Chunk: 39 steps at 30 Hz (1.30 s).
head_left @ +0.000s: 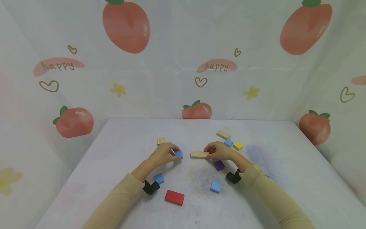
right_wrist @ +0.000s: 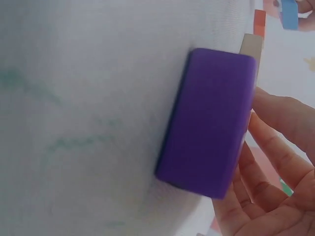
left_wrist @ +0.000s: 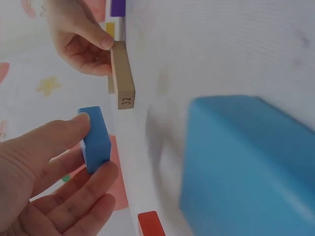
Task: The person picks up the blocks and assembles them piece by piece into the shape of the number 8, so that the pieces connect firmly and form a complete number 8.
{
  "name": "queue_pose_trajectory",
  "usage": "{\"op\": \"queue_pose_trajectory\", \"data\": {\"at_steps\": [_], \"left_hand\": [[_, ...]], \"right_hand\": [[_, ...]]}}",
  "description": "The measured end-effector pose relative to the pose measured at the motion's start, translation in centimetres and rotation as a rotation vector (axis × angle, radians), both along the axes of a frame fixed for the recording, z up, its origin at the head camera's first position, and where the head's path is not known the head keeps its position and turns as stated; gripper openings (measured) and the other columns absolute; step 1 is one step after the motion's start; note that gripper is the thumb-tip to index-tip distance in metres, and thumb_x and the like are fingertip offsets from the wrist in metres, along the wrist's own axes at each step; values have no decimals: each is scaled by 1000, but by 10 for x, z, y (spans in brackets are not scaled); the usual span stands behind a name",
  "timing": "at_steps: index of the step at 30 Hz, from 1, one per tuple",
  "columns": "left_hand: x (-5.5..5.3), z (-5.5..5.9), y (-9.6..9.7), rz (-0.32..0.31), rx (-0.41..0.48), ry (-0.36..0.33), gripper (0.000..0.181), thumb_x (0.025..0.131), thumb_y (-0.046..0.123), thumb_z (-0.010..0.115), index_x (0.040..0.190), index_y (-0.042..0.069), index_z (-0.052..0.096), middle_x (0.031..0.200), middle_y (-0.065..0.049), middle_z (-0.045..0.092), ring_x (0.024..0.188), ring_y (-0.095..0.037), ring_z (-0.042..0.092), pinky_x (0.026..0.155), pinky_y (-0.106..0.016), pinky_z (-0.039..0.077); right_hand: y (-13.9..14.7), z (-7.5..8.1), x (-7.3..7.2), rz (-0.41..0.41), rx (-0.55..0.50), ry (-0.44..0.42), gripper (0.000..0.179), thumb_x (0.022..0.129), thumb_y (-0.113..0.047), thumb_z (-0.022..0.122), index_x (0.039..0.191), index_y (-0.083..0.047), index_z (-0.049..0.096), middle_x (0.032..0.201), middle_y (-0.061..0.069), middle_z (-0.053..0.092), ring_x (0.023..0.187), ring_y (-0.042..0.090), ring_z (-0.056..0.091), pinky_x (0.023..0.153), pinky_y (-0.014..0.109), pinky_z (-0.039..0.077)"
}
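My left hand (head_left: 161,155) pinches a small blue block (head_left: 178,154) between thumb and fingers. In the left wrist view that blue block (left_wrist: 96,140) is clasped at its sides. Facing it, my right hand (head_left: 219,150) grips the right end of a long wooden block (head_left: 198,155); its near end bears the number 32 in the left wrist view. A gap separates the two blocks. Close below my right hand lies a purple block (head_left: 219,165), which covers part of the wooden block in the right wrist view.
Blue blocks (head_left: 159,178) and a red block (head_left: 174,197) lie nearer me, with another blue block (head_left: 215,186) to the right. Beyond my right hand are a wooden block (head_left: 223,134), a blue block (head_left: 228,142) and a yellow block (head_left: 238,146). A ridged wooden piece (head_left: 160,141) sits behind my left hand.
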<state>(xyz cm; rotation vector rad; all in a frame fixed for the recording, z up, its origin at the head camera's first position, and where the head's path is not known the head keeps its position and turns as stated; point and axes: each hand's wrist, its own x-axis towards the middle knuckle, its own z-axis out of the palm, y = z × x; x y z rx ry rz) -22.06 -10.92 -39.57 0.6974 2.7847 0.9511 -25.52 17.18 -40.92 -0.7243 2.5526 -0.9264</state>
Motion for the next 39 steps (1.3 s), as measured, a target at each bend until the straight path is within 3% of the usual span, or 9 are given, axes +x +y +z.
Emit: {"op": "queue_pose_trajectory", "data": {"at_steps": [15,24,29,32,33,34,39], "left_hand": [[-26,8,23,-16,-8,-30,30,80,14,72,107,1,67,103,-11,67,84,-17,66,72,-24,52],[-35,1,30,45,-54,-11,28,80,17,73,105,5,69,103,-9,68,84,-17,65,70,-24,51],[-41,-4,33,85,-97,-43,28,79,18,74,104,7,70,104,-9,69,88,-17,65,74,-28,50],[-47,-8,34,100,-125,-74,29,78,22,74,105,10,70,105,-8,68,91,-18,63,78,-31,50],[-55,-19,32,83,-116,-53,31,78,28,75,104,12,70,103,-7,69,89,-17,63,76,-30,49],[-57,-21,32,86,-124,-57,31,78,29,75,104,13,70,103,-7,69,89,-17,62,76,-31,49],[-56,-22,35,97,-140,-73,33,77,31,75,104,13,70,103,-6,69,90,-17,62,76,-31,49]], "right_hand": [[-1,0,1,-20,2,-17,21,84,-13,67,102,-3,65,100,11,66,93,20,61,83,35,51],[-1,-1,0,-38,-7,-33,21,84,-13,67,102,-3,65,99,10,66,91,17,59,82,33,51],[-1,-1,0,-43,-5,-39,21,84,-13,67,102,-3,65,100,10,66,91,17,60,83,34,51],[-1,-1,0,-49,-2,-45,20,84,-13,67,102,-4,65,101,10,66,93,18,60,84,35,51],[-1,-1,0,-50,-1,-47,20,84,-13,67,102,-4,65,101,10,66,93,18,60,84,36,51],[-1,-1,0,-50,-3,-50,20,84,-13,67,102,-4,65,101,10,66,93,18,60,84,36,51],[-1,-1,0,-41,-16,-45,21,84,-13,67,103,-3,65,101,11,66,92,18,61,83,35,52]]}}
